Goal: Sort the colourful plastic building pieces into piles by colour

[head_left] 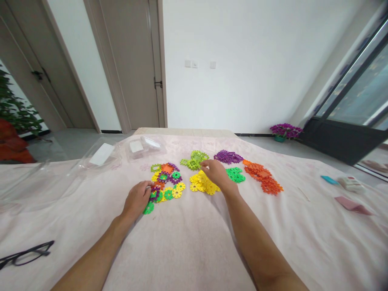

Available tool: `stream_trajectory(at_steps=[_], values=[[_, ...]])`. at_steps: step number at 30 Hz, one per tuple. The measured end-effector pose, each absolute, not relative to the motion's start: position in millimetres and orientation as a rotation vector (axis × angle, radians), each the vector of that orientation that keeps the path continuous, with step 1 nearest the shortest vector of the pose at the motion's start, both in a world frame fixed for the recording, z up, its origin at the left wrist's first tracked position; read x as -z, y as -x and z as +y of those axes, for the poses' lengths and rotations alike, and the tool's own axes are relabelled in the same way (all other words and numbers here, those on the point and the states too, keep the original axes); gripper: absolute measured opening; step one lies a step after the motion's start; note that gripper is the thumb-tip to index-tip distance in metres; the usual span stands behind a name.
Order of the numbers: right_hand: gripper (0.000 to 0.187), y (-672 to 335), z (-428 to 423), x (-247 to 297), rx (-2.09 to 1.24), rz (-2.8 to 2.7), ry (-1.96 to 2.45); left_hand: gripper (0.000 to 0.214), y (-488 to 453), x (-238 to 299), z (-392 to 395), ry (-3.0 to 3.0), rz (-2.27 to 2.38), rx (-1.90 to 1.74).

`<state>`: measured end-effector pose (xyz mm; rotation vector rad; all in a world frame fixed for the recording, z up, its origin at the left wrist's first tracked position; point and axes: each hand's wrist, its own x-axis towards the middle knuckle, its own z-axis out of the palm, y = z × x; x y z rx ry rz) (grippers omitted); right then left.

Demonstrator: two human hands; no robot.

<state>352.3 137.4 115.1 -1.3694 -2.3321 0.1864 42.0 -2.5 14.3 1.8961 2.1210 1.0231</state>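
Flat plastic interlocking pieces lie sorted by colour on a pale pink cloth (188, 242). My left hand (137, 199) rests, fingers curled, on the near left edge of a joined multicoloured patch (166, 181) of yellow, green, purple and orange pieces. My right hand (216, 172) reaches over the yellow pile (202, 184), its fingertips pinched near the light green pile (194, 160); what they hold is hidden. Further right lie a purple pile (228, 156), a green pile (236, 174) and an orange pile (263, 177).
Clear plastic bags (103, 155) and a clear lidded box (145, 144) lie at the far left. Black glasses (27, 254) sit near left. A blue item (330, 180), a white device (351, 183) and a pink card (351, 203) lie right. Doors and potted flowers (285, 131) stand beyond.
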Motion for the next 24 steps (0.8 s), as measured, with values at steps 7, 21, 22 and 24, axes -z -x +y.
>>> stream_trajectory(at_steps=[7,21,22,24], values=[[0.031,-304.6,103.2,-88.6,-0.172,-2.66,1.108,0.032,-41.7,-14.6,-1.8,-1.894,2.13,-0.995],[0.046,-288.0,87.7,-70.4,-0.114,-2.762,1.143,0.032,-41.4,-13.7,-1.2,-1.89,2.126,-0.994],[0.046,-287.9,88.5,-70.0,-0.126,-2.757,1.131,0.032,-41.4,-13.7,-1.2,-1.887,2.129,-0.992],[0.043,-287.5,90.2,-69.1,-0.154,-2.758,1.083,0.032,-41.5,-13.8,-1.2,-1.884,2.132,-0.993]])
